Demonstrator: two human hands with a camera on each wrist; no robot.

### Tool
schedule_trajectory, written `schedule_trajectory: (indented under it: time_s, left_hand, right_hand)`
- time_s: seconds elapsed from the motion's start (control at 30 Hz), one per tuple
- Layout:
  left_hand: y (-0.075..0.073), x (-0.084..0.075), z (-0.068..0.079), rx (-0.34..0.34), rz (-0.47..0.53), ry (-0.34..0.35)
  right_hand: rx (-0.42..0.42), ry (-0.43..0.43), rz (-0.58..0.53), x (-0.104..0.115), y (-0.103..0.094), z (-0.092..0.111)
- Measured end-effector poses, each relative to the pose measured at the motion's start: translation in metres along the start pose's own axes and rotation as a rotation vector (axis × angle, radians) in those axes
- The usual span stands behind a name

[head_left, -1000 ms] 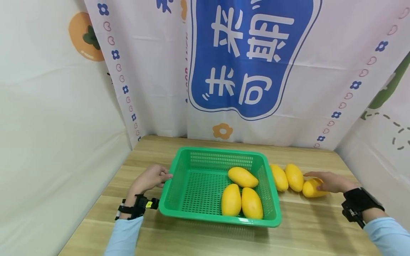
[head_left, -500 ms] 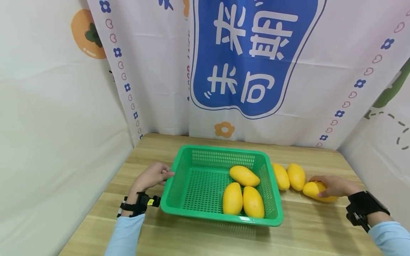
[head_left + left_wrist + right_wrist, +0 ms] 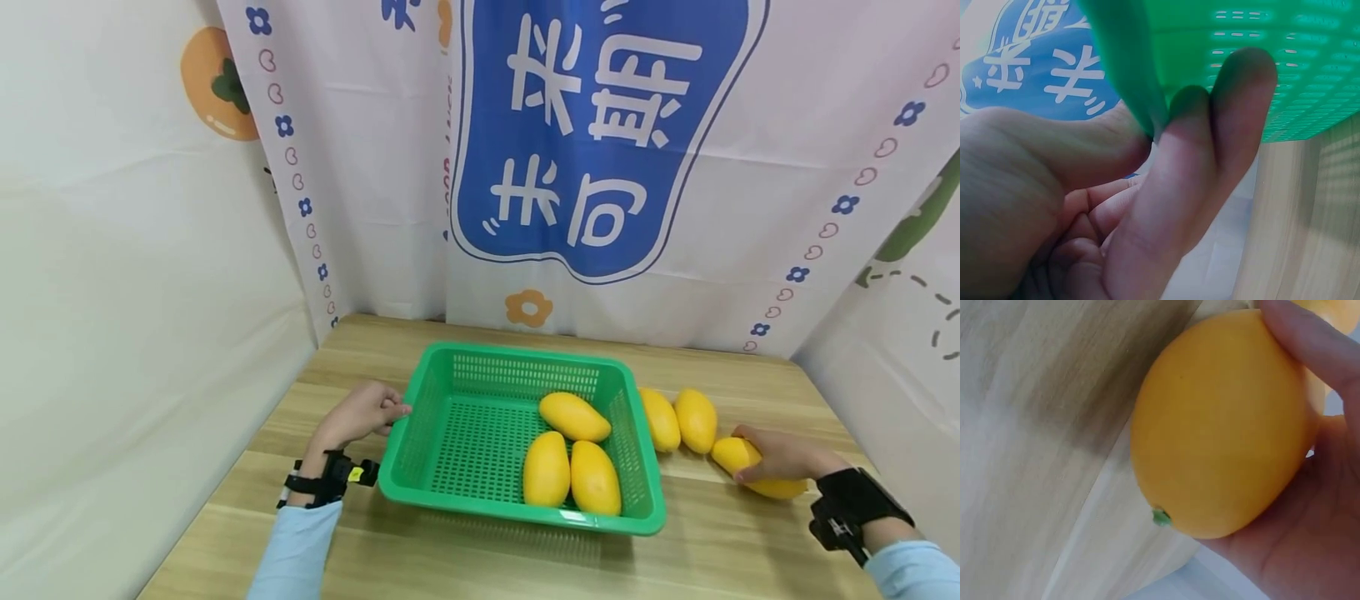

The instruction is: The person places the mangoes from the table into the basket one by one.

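A green plastic basket (image 3: 517, 518) stands mid-table with three yellow mangoes inside, on its right half. My left hand (image 3: 367, 410) pinches the basket's left rim between thumb and fingers; the left wrist view shows the green rim (image 3: 1125, 62) caught between them. At the right, my right hand (image 3: 783, 457) grips another mango (image 3: 780, 489), thumb on the near side and fingers over the far side. The right wrist view shows this mango (image 3: 1222, 425) large, its small green stem end pointing away from the fingers.
Two more mangoes, one (image 3: 660, 419) beside the basket's right wall and one (image 3: 696, 420) next to it, lie on the wooden table (image 3: 480, 567). A printed cloth (image 3: 390, 250) hangs behind, with white cloth at both sides.
My right hand has closed round the rightmost mango, which has turned and shifted slightly right and toward me. My left hand keeps its pinch on the basket rim.
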State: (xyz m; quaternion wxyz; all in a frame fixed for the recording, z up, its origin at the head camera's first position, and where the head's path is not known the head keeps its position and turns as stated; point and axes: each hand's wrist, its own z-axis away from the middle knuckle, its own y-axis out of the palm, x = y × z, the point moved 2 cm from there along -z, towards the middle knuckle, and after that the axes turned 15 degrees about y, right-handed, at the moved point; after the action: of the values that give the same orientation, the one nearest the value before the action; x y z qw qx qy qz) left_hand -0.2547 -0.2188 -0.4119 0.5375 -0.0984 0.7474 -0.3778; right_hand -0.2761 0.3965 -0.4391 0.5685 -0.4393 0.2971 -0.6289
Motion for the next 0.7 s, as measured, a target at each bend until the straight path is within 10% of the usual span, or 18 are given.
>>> schedule_trajectory:
  time_s: [0.7]
  left_hand:
    - [0.000, 0.000, 0.000, 0.000, 0.004, 0.005]
  right_hand:
    - [0.009, -0.032, -0.328, 0.005, 0.002, 0.040]
